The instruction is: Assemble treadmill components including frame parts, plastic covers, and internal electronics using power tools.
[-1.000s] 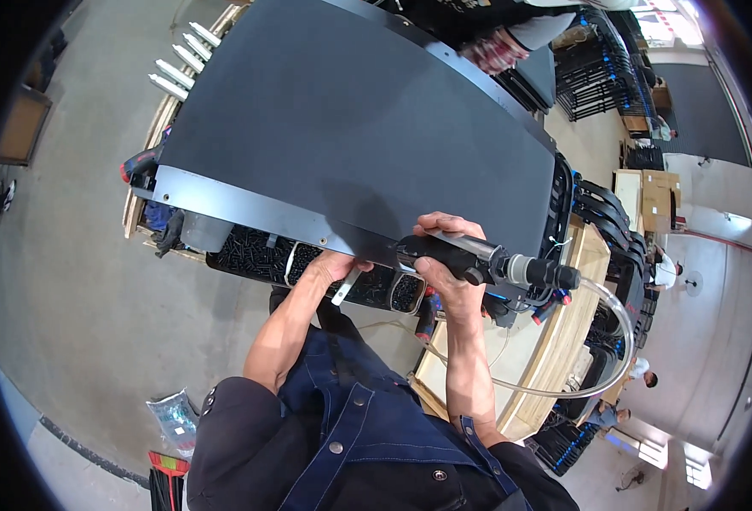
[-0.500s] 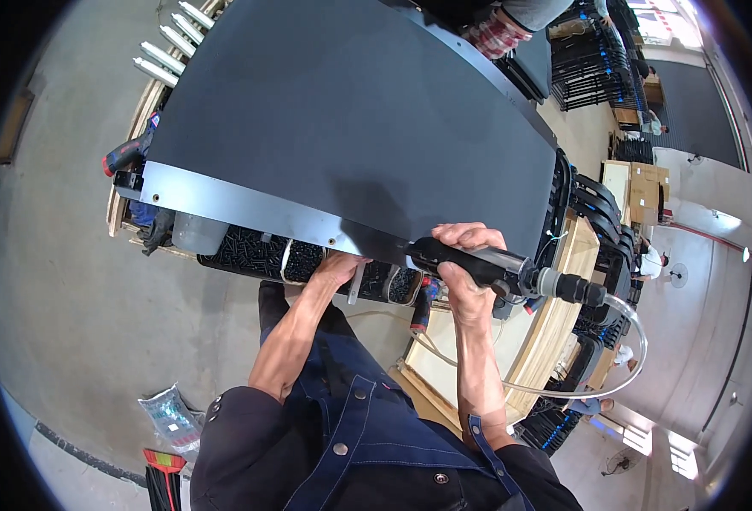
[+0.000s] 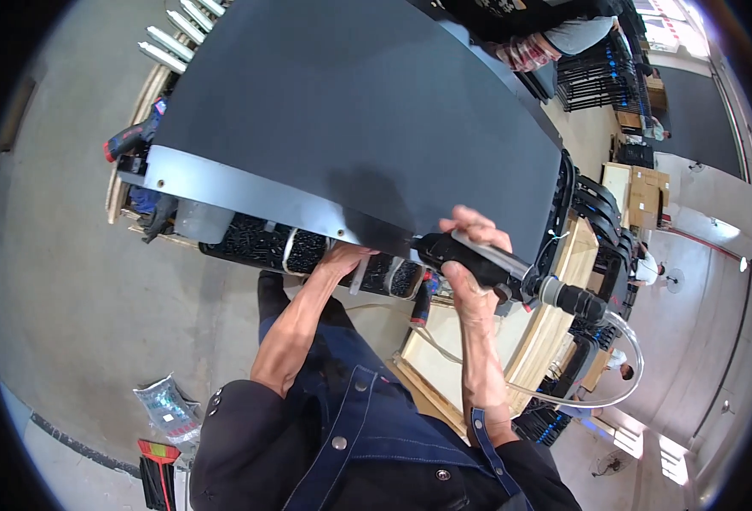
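A large dark grey panel point(image 3: 367, 119) with a bare metal front edge point(image 3: 248, 192) fills the upper middle of the view. My right hand point(image 3: 471, 271) grips a black air-powered screwdriver point(image 3: 499, 268) laid along the panel's near right corner; a clear hose point(image 3: 614, 375) loops away from its rear. My left hand point(image 3: 342, 255) reaches under the metal edge, its fingers hidden beneath the panel. Below the edge sits a black tray of dark small parts point(image 3: 299, 249).
A wooden workbench point(image 3: 478, 358) lies under my right arm. Black stacked crates point(image 3: 602, 217) stand at the right. A cordless drill point(image 3: 133, 140) lies at the panel's left end. A plastic bag point(image 3: 164, 407) and a red tool point(image 3: 158, 460) lie on the concrete floor. Another person stands at the top.
The view has shifted, so the panel appears larger and closer. My right hand with the screwdriver stays at the panel's near right corner; my left hand remains under the edge.
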`<state>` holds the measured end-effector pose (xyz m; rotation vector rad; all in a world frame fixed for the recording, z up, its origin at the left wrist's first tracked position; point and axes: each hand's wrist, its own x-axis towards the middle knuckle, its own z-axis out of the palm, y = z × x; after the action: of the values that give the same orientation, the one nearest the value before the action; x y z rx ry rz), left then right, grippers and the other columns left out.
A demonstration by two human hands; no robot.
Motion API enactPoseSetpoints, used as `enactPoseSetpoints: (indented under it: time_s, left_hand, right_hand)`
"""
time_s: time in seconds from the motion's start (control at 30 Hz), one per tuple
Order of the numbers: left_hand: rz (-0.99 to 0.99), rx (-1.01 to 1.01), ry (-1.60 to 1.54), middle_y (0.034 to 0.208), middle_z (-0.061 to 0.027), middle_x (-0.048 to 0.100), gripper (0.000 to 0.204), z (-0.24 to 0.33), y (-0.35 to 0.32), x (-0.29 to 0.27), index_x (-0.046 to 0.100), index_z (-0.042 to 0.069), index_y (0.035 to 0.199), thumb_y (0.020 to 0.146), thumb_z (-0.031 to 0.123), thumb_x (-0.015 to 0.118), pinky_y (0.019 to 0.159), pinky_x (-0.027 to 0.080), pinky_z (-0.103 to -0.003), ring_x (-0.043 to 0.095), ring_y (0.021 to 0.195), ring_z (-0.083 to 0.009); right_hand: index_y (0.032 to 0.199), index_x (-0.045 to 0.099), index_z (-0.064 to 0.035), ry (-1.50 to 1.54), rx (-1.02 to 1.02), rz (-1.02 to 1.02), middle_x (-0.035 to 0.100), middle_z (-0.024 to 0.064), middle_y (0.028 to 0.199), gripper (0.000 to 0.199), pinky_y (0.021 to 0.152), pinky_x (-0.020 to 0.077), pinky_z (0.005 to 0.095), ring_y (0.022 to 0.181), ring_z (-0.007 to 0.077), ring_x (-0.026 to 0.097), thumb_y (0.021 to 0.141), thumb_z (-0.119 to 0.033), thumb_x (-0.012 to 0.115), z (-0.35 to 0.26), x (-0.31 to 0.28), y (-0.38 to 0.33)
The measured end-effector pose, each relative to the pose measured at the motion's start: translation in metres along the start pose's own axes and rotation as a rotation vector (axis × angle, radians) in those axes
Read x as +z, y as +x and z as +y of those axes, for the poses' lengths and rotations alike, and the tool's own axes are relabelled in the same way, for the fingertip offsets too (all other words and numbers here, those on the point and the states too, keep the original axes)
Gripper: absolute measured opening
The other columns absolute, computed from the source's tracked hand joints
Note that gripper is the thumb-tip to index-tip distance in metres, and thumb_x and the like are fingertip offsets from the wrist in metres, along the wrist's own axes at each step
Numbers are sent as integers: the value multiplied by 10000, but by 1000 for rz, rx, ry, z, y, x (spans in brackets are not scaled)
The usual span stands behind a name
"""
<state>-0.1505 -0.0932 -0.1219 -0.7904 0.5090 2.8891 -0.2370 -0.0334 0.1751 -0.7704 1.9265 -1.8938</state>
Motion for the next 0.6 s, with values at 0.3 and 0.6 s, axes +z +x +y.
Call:
enactPoseSetpoints:
  time_s: [0.3, 0.6]
  left_hand:
    - [188, 134, 781, 733, -67, 639, 270, 31, -73, 31, 692, 42, 986, 1021, 295, 604, 583, 516, -353, 633, 620, -188]
    - [760, 545, 1562, 1025, -202, 686, 189, 91, -154, -102, 724, 81, 1071, 941, 191, 642, 799, 549, -505, 680, 935, -415]
  right_hand:
    - [1195, 582, 2, -143, -63, 484, 566, 129, 1232, 434, 918, 562, 373, 993, 237, 689, 803, -1, 770, 3, 27, -3]
    - [1234, 583, -20, -142, -20, 530, 665, 68, 915, 478, 875, 561, 345, 874, 168, 674, 794, 58, 753, -15, 40, -3]
